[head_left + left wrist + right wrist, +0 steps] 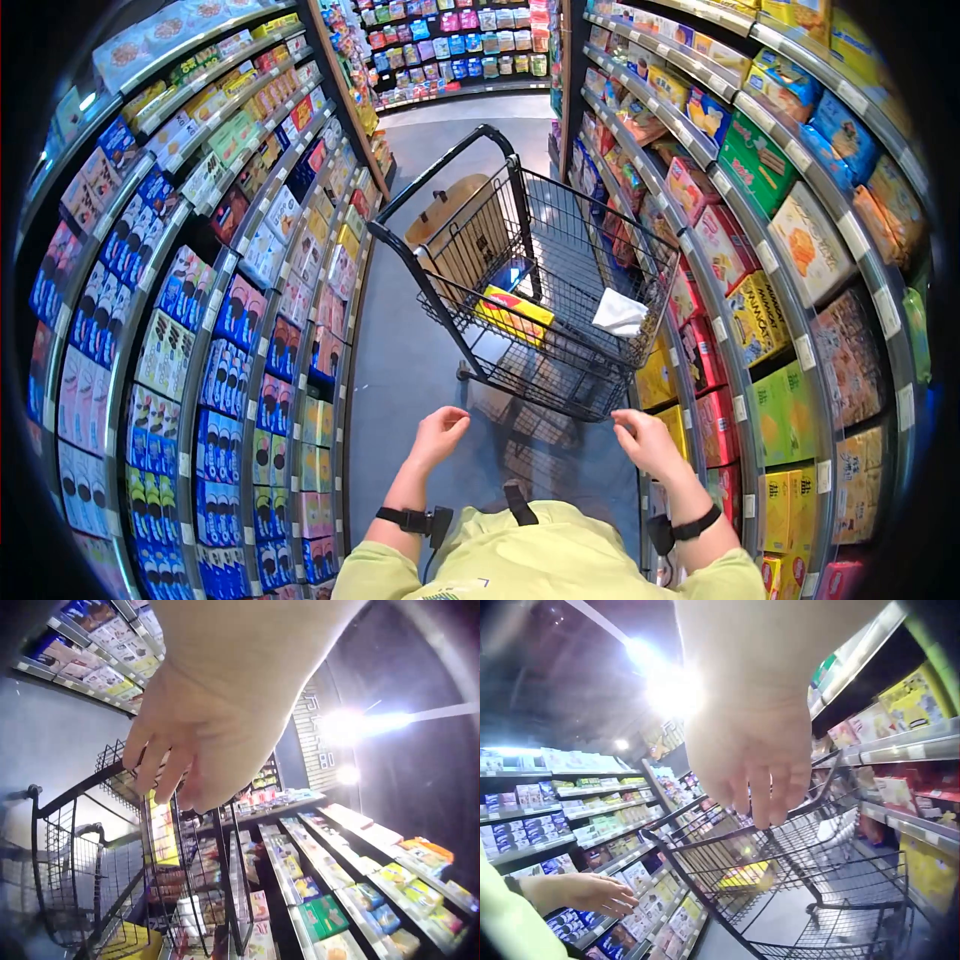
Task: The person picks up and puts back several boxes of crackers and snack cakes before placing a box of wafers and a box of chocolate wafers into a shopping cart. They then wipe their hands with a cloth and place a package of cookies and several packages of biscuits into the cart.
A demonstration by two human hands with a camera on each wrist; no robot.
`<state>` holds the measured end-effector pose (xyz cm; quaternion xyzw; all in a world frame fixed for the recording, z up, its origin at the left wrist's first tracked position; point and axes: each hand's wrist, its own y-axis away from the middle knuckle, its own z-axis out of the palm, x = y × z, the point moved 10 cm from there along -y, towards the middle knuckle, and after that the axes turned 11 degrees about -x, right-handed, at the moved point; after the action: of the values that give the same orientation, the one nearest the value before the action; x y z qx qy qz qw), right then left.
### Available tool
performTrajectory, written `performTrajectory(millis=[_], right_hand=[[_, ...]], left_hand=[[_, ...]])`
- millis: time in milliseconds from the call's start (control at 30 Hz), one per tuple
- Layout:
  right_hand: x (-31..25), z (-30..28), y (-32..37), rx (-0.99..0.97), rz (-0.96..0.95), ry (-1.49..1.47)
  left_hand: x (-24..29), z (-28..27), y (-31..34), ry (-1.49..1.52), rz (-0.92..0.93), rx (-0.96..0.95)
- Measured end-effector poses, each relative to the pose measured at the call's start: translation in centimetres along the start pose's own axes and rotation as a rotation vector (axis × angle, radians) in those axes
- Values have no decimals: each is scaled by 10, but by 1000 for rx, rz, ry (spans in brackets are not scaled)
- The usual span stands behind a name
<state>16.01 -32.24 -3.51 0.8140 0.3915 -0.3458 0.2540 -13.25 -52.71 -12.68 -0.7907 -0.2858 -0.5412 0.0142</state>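
Observation:
A black wire shopping cart stands in front of the person, turned at an angle. In it lie a yellow and red package and a crumpled white item; a brown paper bag shows at its left side. The left hand hangs in the air short of the cart, fingers loosely bent, holding nothing. Level with it, the right hand is also in the air near the cart's lower end, fingers relaxed and empty. The wrist views show the left hand and right hand with relaxed fingers.
Shelves of blue and white packages line the left of the aisle. On the right, shelves hold a green package and many boxed or bagged goods close to the cart. Grey floor runs between them toward a far display.

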Motion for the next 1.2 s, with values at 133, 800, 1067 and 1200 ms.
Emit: performTrajectory(millis=[133,800,1067,1200], right_hand=[[-24,-4,-92,-112,-48,69],[155,161,-405,-1013,297,337],[166,159,-421,-807,380,211],[136,139,-424,-706,315,125]], left_hand=[[-13,-21,-30,169,-32,-69],[95,-119,-201,241,-83,-64],[102,-141,-232,302,-23,-173],[106,-157,-247,305,43,-281]])
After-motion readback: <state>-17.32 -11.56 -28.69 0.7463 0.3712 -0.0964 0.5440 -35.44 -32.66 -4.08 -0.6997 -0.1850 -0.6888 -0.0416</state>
